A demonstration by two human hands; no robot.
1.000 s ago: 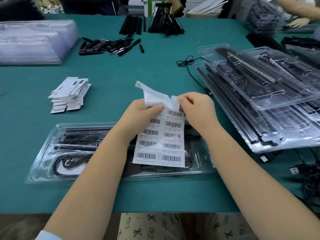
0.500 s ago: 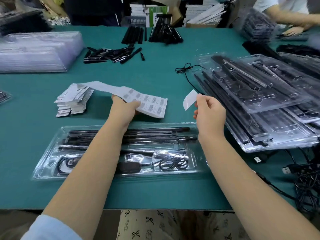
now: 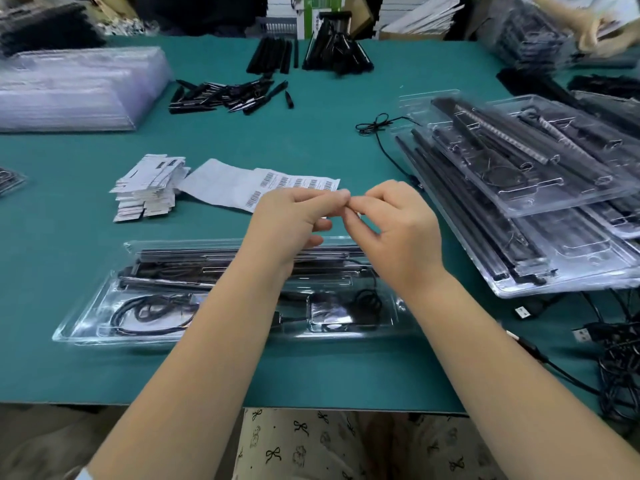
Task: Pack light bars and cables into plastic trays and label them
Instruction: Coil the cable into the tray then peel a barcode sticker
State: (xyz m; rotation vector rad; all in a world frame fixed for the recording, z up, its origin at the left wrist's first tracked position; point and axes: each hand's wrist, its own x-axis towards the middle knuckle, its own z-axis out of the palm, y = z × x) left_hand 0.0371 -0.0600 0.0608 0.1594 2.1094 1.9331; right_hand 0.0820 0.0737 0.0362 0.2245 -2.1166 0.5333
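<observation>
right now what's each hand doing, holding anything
left hand: fingertips pinched against the right's; anything held is hidden.
right hand: fingers curled, pinching a small white label that barely shows.

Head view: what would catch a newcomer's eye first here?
The two hands meet at the centre, the left hand and right hand touching fingertips above a clear packed tray of black bars and cables at the near edge. Just behind them a barcode label sheet lies flat on the green table. To the right, a tilted stack of filled trays draws the eye.
</observation>
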